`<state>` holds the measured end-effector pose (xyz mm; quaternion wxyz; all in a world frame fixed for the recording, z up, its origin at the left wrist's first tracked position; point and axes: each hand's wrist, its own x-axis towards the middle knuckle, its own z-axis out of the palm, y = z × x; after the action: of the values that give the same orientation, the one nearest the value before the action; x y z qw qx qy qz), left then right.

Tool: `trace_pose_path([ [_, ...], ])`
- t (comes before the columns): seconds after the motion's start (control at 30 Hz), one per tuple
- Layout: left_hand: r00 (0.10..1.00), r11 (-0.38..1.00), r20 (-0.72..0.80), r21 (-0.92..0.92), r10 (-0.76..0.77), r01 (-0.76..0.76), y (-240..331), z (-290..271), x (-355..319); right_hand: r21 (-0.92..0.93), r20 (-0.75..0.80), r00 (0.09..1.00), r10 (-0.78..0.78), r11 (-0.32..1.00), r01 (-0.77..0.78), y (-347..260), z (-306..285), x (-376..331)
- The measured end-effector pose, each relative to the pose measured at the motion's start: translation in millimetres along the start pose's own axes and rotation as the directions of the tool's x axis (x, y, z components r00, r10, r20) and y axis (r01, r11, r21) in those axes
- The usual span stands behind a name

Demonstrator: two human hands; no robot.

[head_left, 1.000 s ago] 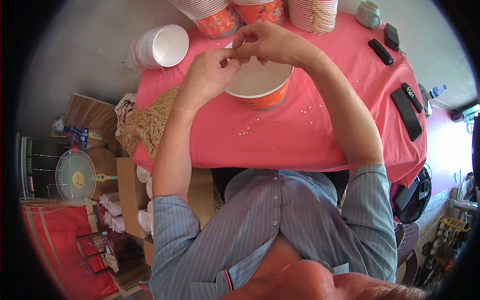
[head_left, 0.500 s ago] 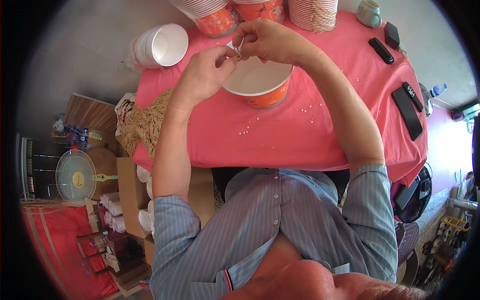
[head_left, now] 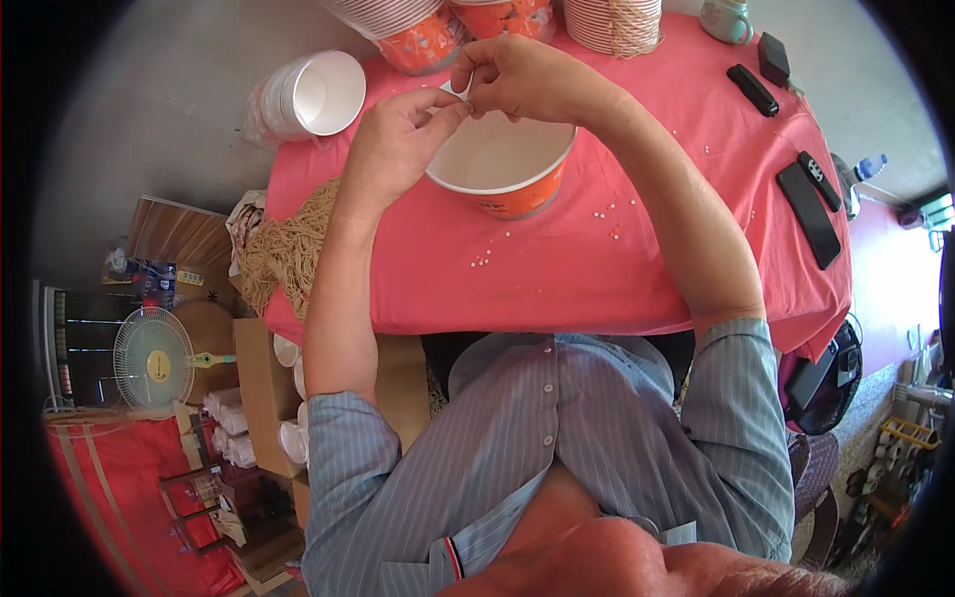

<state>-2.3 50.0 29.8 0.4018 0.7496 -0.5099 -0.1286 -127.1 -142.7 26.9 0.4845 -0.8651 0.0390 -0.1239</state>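
A round paper bucket (head_left: 522, 197), white inside and orange outside, stands upright on the pink-covered table. Both hands meet above its far left rim. There my left hand (head_left: 396, 144) pinches with thumb and forefinger. Right against those fingertips, my right hand (head_left: 527, 82) is pinching too, its fingers bent. A thin pale piece, perhaps cord, shows between the fingers, too small and covered to name. My right hand hides part of the bucket's far rim.
Tan cord (head_left: 288, 249) lies heaped at the table's left edge. Nested white buckets (head_left: 328, 95) lie on their side behind it. More stacked buckets (head_left: 418, 45) line the back. Small beads (head_left: 481, 261) are scattered in front. A black phone (head_left: 808, 214) and a mug (head_left: 724, 22) sit right.
The whole view has shifted slightly. The bucket and both hands sit a little further left, and the fingertips have come closer together at the rim.
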Motion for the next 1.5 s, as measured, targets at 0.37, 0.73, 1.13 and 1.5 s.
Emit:
trace_pose_path([
  [0.37,1.0,0.958,-0.001,-0.286,0.006,-0.006,-10,1,0,0.013,-0.002,1.0,-0.014,1.0,0.014,-1,0,-2],
  [0.73,0.998,0.927,0.02,-0.369,-0.061,0.063,-9,-8,-5,0.026,0.002,1.0,0.0,1.0,0.0,1,1,-2],
  [1.13,0.986,0.886,0.106,-0.434,-0.128,0.162,-20,-16,-16,-0.176,-0.063,0.995,-0.081,0.982,0.068,1,-2,-2],
  [1.5,0.942,0.974,-0.273,-0.06,0.196,-0.22,13,13,-19,0.294,0.062,0.998,0.005,0.956,-0.023,-27,-14,-15],
])
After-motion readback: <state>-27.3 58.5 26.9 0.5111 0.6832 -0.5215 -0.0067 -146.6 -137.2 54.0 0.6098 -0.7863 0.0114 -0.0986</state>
